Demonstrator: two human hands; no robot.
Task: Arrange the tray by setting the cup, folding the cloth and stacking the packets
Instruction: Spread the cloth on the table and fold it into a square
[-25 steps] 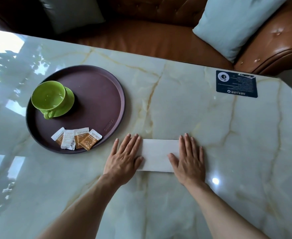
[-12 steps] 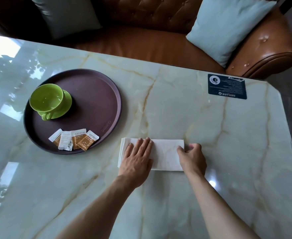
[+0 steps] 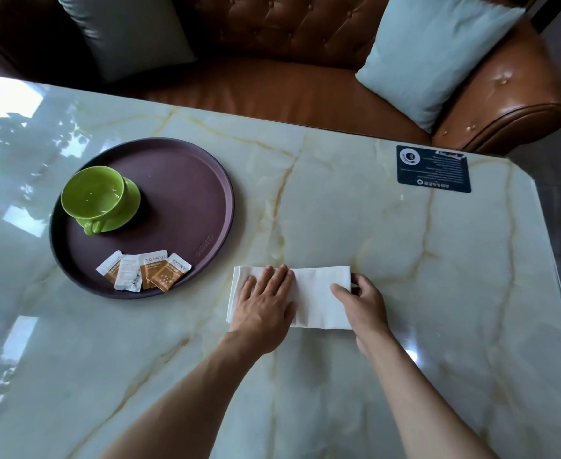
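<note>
Left hand (image 3: 265,303): flat, fingers straight, pressing the left half of the folded white rectangular cloth (image 3: 318,301) on the pale veined marble table (image 3: 388,243). Right hand (image 3: 363,303): thumb and curled fingers pinching the cloth's right edge. Round dark-maroon tray (image 3: 186,193), well left of the cloth: glossy green ceramic cup (image 3: 93,193) on matching green saucer (image 3: 130,210); four white-and-brown paper packets (image 3: 144,274) fanned, overlapping, at the near rim.
</note>
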